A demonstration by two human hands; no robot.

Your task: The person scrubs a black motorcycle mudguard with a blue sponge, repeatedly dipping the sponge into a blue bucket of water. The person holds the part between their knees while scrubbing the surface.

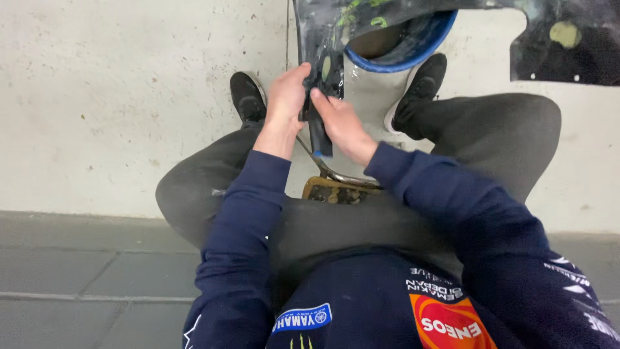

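I look down at my own lap while sitting low, knees apart, in dark trousers and a navy sweatshirt. A long glossy black panel (321,39) comes down from the top of the view between my knees. My left hand (284,97) grips the panel's narrow lower end from the left. My right hand (342,123) presses against that same end from the right, fingers on its face. The tip of the black piece (321,143) sticks out below both hands. Green smears mark the panel near the top.
A blue bucket (413,55) stands on the pale concrete floor (116,97) by my right shoe (420,87). My left shoe (247,95) is beside my left hand. A rusty metal frame (336,187) sits under me. Another black panel part (568,45) lies top right. Grey tiles (97,278) run along the bottom left.
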